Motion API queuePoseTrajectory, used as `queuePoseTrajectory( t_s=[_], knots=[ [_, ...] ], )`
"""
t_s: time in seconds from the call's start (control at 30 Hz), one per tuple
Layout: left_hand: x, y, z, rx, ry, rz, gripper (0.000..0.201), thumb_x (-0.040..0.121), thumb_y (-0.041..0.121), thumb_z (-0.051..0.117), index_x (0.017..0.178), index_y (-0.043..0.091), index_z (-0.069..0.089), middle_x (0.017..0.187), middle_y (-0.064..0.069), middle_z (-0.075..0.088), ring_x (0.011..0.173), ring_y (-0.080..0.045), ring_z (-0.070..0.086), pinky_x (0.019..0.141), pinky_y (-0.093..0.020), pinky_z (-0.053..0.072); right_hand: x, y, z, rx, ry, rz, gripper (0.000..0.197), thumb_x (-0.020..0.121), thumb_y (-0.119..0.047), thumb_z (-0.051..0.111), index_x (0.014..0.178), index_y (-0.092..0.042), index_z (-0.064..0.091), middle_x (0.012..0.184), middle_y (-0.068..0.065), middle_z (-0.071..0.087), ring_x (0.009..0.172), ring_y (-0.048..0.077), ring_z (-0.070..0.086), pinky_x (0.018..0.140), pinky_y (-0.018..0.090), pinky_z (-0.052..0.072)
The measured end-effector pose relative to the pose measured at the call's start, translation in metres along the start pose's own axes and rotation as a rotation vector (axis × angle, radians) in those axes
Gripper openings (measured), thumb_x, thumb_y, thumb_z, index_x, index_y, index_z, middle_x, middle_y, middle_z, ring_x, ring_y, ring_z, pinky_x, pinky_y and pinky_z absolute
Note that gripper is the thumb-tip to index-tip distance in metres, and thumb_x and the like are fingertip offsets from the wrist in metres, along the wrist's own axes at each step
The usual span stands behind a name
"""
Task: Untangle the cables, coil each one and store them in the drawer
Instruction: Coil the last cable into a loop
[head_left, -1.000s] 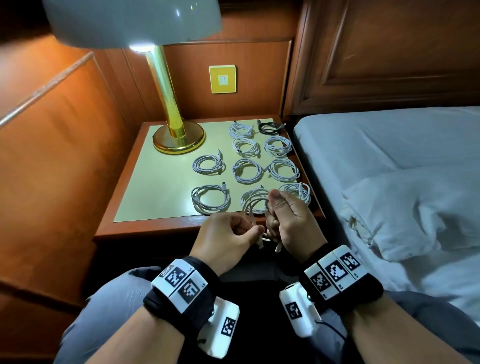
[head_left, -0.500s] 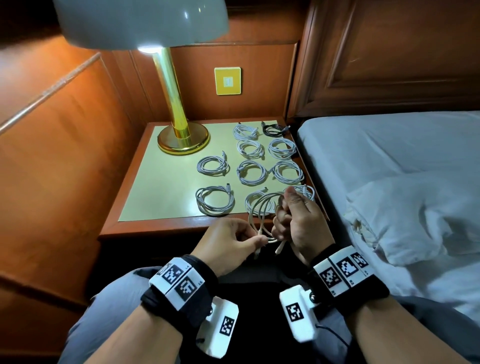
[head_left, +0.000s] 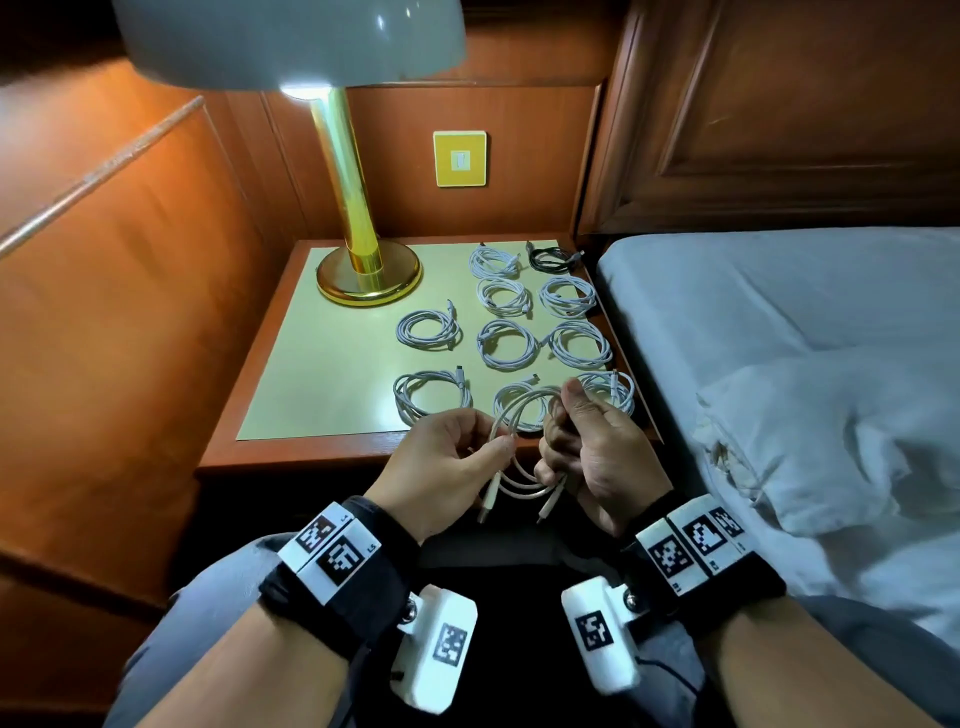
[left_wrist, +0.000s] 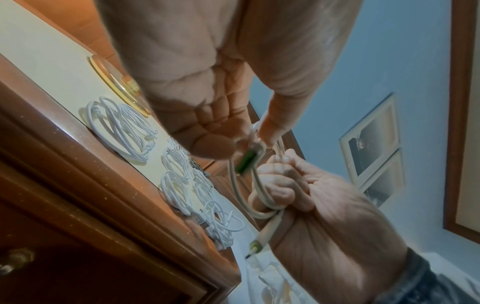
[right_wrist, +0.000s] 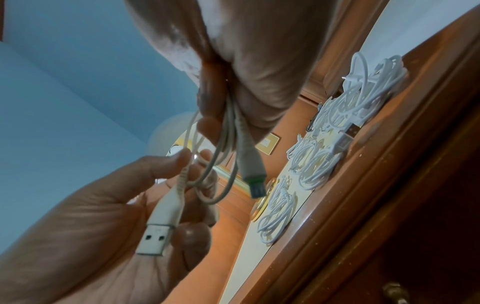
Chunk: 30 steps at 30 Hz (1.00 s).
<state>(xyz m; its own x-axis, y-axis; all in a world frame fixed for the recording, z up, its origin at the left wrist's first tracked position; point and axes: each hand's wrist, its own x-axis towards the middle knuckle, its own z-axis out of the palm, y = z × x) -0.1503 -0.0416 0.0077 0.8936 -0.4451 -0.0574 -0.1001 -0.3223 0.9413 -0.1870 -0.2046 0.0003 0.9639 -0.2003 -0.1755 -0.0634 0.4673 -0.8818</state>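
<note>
A white USB cable (head_left: 521, 413) hangs in loose loops between both hands, just in front of the nightstand's front edge. My left hand (head_left: 506, 442) pinches the loops on the left side between thumb and forefinger. My right hand (head_left: 562, 415) grips the bundle's right side with curled fingers. Two plugs dangle below: the USB-A plug (right_wrist: 157, 233) by the left palm and a green-tipped plug (right_wrist: 255, 182) under the right hand. In the left wrist view the green-tipped plug (left_wrist: 246, 164) sits between the two hands. Several coiled white cables (head_left: 506, 344) and one black coil (head_left: 551, 258) lie on the nightstand.
The nightstand top (head_left: 332, 374) carries a brass lamp (head_left: 368, 270) at its back left. A drawer front with a knob (left_wrist: 15, 259) is under the top and looks closed. The bed (head_left: 779, 322) with a rumpled pillow (head_left: 831, 441) lies to the right; wood panelling stands left.
The hands have drawn slightly apart, and the cable loop between them has grown wider. Both plug ends now hang below the hands.
</note>
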Motion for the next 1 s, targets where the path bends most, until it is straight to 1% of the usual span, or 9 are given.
queuePoseTrajectory(
  t_s=[0.13, 0.27, 0.37, 0.47, 0.57, 0.7, 0.8, 0.87, 1.0],
  knots=[
    [0.001, 0.0, -0.003, 0.004, 0.0, -0.001, 0.026, 0.095, 0.028, 0.062, 0.076, 0.011, 0.055, 0.06, 0.002, 0.046, 0.049, -0.015, 0.042, 0.049, -0.031, 0.04, 0.002, 0.006, 0.001, -0.036, -0.009, -0.015, 0.03, 0.099, -0.035, 0.049, 0.088, -0.008, 0.052, 0.058, 0.0, 0.035, 0.048, 0.013, 0.039, 0.054, 0.032, 0.046],
    [0.003, -0.001, -0.015, 0.049, 0.029, -0.015, 0.026, 0.1, 0.021, 0.054, 0.079, 0.007, 0.05, 0.063, 0.0, 0.045, 0.046, -0.012, 0.048, 0.046, -0.022, 0.038, 0.008, 0.009, -0.001, -0.32, -0.059, -0.108, 0.02, 0.099, -0.027, 0.051, 0.097, -0.01, 0.06, 0.063, 0.001, 0.057, 0.062, 0.018, 0.06, 0.064, 0.037, 0.05],
    [0.004, -0.001, -0.021, 0.035, 0.048, -0.007, 0.021, 0.1, 0.018, 0.051, 0.091, 0.0, 0.056, 0.071, -0.01, 0.054, 0.052, -0.02, 0.06, 0.047, -0.025, 0.043, 0.011, 0.009, 0.001, -0.562, -0.07, -0.163, 0.028, 0.093, -0.04, 0.058, 0.098, -0.013, 0.064, 0.068, 0.002, 0.065, 0.07, 0.02, 0.065, 0.077, 0.041, 0.055],
    [0.004, -0.002, -0.024, -0.048, 0.08, 0.018, 0.017, 0.101, 0.017, 0.052, 0.094, 0.002, 0.055, 0.079, -0.01, 0.063, 0.057, -0.022, 0.06, 0.057, -0.044, 0.053, 0.017, 0.009, 0.004, -0.726, -0.018, -0.203, 0.025, 0.096, -0.042, 0.061, 0.094, -0.018, 0.068, 0.076, 0.007, 0.068, 0.077, 0.028, 0.067, 0.086, 0.049, 0.056],
    [0.004, -0.002, -0.028, -0.036, 0.143, 0.044, 0.011, 0.102, 0.018, 0.053, 0.1, 0.009, 0.057, 0.08, -0.005, 0.067, 0.055, -0.017, 0.058, 0.056, -0.039, 0.052, 0.023, 0.004, 0.01, -0.776, -0.01, -0.172, 0.023, 0.096, -0.042, 0.063, 0.096, -0.021, 0.072, 0.078, -0.004, 0.07, 0.081, 0.019, 0.069, 0.088, 0.042, 0.056],
    [0.006, -0.006, -0.035, -0.021, 0.229, 0.067, 0.009, 0.101, 0.018, 0.056, 0.105, 0.014, 0.062, 0.079, 0.004, 0.068, 0.06, -0.007, 0.06, 0.059, -0.033, 0.054, 0.025, -0.006, 0.017, -0.844, -0.036, -0.16, 0.023, 0.096, -0.039, 0.064, 0.103, -0.02, 0.074, 0.083, -0.015, 0.073, 0.082, 0.002, 0.066, 0.083, 0.026, 0.052],
    [0.004, -0.007, -0.041, -0.078, 0.217, 0.061, 0.012, 0.098, 0.021, 0.061, 0.107, 0.015, 0.064, 0.084, 0.005, 0.07, 0.065, -0.001, 0.062, 0.064, -0.03, 0.051, 0.024, -0.01, 0.024, -0.825, -0.079, -0.155, 0.022, 0.096, -0.036, 0.063, 0.102, -0.018, 0.074, 0.058, -0.023, 0.061, 0.055, -0.004, 0.055, 0.063, 0.018, 0.041],
    [0.002, -0.008, -0.045, -0.098, 0.198, 0.065, 0.014, 0.094, 0.022, 0.067, 0.106, 0.016, 0.066, 0.083, 0.007, 0.069, 0.064, -0.001, 0.06, 0.066, -0.027, 0.048, 0.025, -0.011, 0.028, -0.805, -0.085, -0.152, 0.021, 0.096, -0.034, 0.063, 0.101, -0.017, 0.074, 0.052, -0.019, 0.057, 0.049, -0.001, 0.05, 0.058, 0.02, 0.04],
    [0.001, -0.014, -0.052, -0.057, 0.214, 0.064, 0.009, 0.095, 0.018, 0.067, 0.104, 0.017, 0.067, 0.086, 0.003, 0.072, 0.072, -0.007, 0.067, 0.067, -0.028, 0.052, 0.031, -0.009, 0.036, -0.744, -0.073, -0.142, 0.017, 0.094, -0.031, 0.067, 0.096, -0.015, 0.074, 0.062, -0.006, 0.06, 0.059, 0.013, 0.055, 0.059, 0.033, 0.047]
  ],
)
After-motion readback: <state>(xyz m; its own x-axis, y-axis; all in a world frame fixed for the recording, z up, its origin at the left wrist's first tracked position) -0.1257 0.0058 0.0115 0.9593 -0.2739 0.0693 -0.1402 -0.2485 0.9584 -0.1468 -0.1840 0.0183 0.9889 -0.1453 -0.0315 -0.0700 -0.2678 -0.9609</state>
